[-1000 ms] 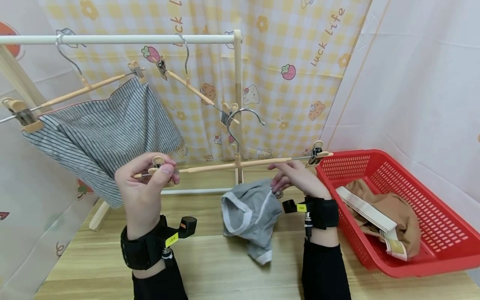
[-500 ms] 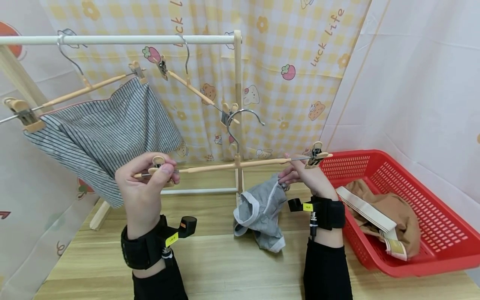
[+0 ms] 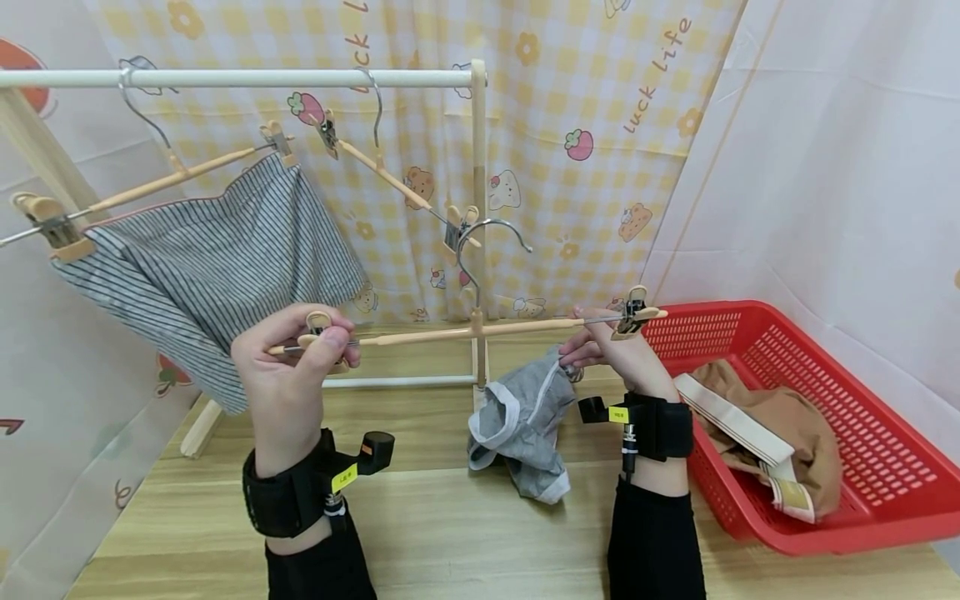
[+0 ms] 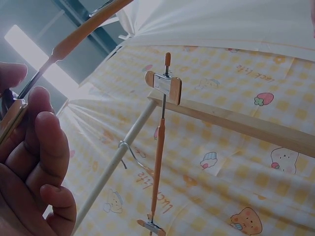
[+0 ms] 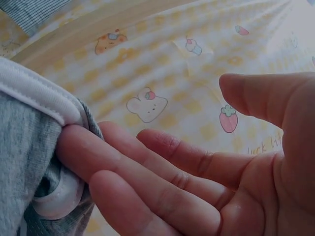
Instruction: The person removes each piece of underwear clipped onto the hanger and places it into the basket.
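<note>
My left hand (image 3: 324, 340) pinches the left clip (image 4: 11, 123) of a wooden clip hanger (image 3: 465, 332), which lies level in front of me with its metal hook up. Curled left fingers (image 4: 42, 147) show in the left wrist view. At the hanger's other end, my right hand (image 3: 583, 354) holds the white-trimmed waistband of grey underwear (image 3: 525, 421) just below the right clip (image 3: 632, 313). The garment hangs from those fingers (image 5: 98, 152), and its lower part rests on the wooden table (image 3: 450, 517). The right thumb points up towards the clip.
A white rail (image 3: 232, 78) carries a hanger with striped grey shorts (image 3: 217, 250) and an empty clip hanger (image 3: 390, 179). A red basket (image 3: 885, 467) holding a brown garment (image 3: 787, 421) sits at the right. A patterned curtain hangs behind.
My right hand has risen and moved right to the hanger's right clip, lifting the grey underwear partly off the table. The left hand and hanger have stayed put.
</note>
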Demonstrator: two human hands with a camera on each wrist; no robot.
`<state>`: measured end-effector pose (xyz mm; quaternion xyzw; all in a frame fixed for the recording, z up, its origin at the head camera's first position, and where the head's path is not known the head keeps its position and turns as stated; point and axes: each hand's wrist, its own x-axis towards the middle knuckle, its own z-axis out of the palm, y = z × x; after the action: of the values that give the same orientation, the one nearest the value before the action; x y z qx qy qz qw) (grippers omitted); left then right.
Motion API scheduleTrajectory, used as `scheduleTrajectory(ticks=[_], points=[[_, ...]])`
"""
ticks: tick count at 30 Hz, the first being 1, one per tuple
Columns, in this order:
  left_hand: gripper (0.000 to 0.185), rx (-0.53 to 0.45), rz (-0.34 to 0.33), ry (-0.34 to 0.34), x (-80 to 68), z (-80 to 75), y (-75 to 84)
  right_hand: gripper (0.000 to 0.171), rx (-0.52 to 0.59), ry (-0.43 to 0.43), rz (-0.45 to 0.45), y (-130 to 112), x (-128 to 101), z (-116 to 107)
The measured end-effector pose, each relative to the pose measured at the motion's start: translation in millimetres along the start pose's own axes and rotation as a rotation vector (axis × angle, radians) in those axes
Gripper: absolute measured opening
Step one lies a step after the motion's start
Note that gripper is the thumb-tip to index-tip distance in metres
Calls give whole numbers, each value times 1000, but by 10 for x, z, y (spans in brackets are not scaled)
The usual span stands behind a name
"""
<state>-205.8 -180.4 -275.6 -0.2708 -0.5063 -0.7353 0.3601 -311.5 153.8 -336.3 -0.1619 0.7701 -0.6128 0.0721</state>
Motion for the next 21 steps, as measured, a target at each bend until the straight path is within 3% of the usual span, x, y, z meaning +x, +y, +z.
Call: scheduleTrajectory(ticks=[7,13,21], points=[[7,5,6,2,4,-1,-3,53,39,61,-21,-26,23,7],[7,9,10,5,3,-7,-4,42,183,205,-96,-92,31,3],[7,7,9,9,1,-13,-1,21,290,330,-162,-115,-30,-53]])
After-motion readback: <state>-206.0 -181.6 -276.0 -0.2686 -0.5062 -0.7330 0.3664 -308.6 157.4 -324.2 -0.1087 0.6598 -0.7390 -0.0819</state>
